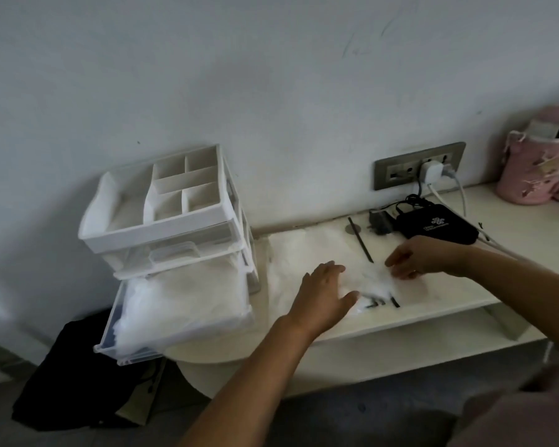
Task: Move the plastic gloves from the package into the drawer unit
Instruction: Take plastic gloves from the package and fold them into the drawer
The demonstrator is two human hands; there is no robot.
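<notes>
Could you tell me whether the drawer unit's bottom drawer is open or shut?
Open: the bottom drawer juts out beyond the drawer unit, with white plastic gloves heaped inside.

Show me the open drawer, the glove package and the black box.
open drawer (pixel 110 321): head view, its clear left wall.
glove package (pixel 304 253): head view, its flat left part.
black box (pixel 436 224): head view, its printed top.

Package (pixel 304 250) print blurred; pink bottle (pixel 534 169) cropped
</notes>
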